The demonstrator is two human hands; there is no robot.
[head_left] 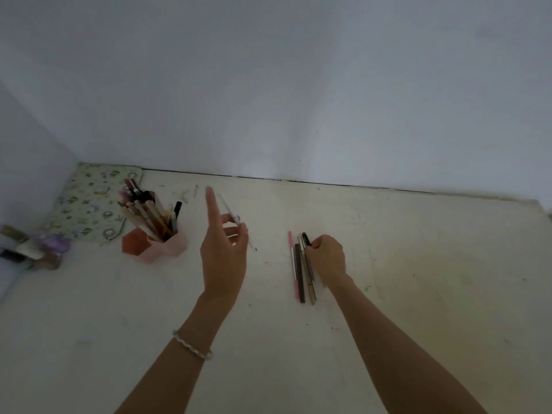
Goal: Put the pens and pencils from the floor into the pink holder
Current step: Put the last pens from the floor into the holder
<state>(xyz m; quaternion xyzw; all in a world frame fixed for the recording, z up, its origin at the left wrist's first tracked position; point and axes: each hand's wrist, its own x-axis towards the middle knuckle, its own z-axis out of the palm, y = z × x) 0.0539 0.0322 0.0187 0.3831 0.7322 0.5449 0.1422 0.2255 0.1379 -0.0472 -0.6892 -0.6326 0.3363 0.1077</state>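
- Left hand (224, 252) raised above the floor (418, 279), index finger pointing up, other fingers (239, 234) curled around a pale pen (228, 209).
- That pen runs diagonally through the left fingers, upper end sticking out past the index finger, lower tip poking out below the hand toward the floor.
- Right hand (327, 258) down on the floor, fingers (313, 245) closed on the top of a black pen (306, 239) at the right edge of the bunch.
- Bunch of pens on the floor just left of the right hand, lying side by side: pink pen (293, 264), brown pencil (299, 273), tan pen (309, 282).
- Pink holder (167, 248) stands on the floor to the left of the left hand, already packed with pens and pencils leaning left.
- Holder's front-left compartment shows an orange inside, nothing visible in it.
- Flowery mat (92, 201) behind the holder in the corner, by the wall (298, 85).
- Bead bracelet (192, 345) on the left wrist.
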